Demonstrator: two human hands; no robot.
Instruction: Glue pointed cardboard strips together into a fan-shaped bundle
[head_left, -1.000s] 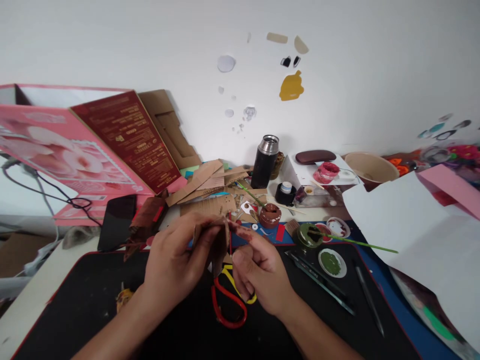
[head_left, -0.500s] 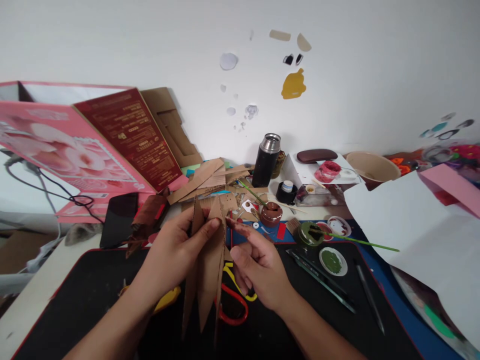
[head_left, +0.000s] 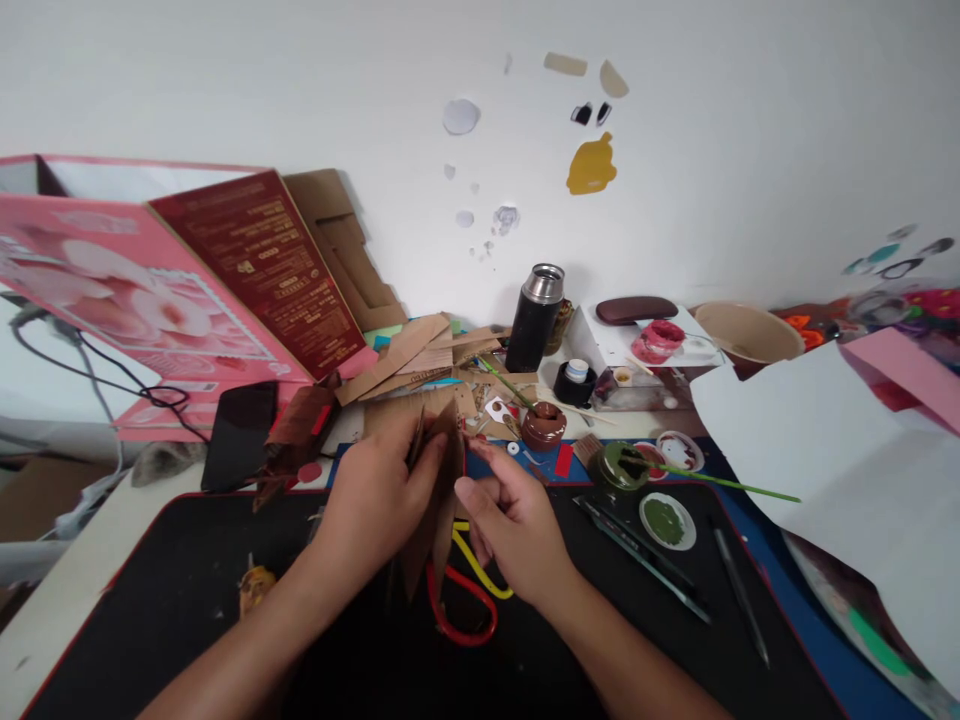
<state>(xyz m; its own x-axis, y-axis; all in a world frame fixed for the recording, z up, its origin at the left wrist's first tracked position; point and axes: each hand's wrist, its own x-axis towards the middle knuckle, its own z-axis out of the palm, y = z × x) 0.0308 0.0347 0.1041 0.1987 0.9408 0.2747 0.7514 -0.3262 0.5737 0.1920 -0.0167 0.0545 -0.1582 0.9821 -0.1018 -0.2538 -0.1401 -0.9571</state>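
A: ok what's that folded cardboard [head_left: 445, 510] looking like rn?

B: plain brown, thin, creased into a few long narrow panels, kinda like a loose pleated fan. Top corners poke up in points past the thumb, and the lower ends narrow to tips too. Panels are splayed a bit with shadow between them. It's a little blurry, so can't make out the surface well.

A: and where is it, who's got it?

B: up over the black mat [head_left: 180, 600], bottom end overlapping the red handle of the scissors [head_left: 466, 639] from this angle. Left hand [head_left: 375, 490] has it pinched, thumb on the near side, fingers mostly hidden. Right hand [head_left: 521, 525] is right beside it, index reaching toward the edge, other fingers half curled. Can't tell if it's touching or gripping anything.
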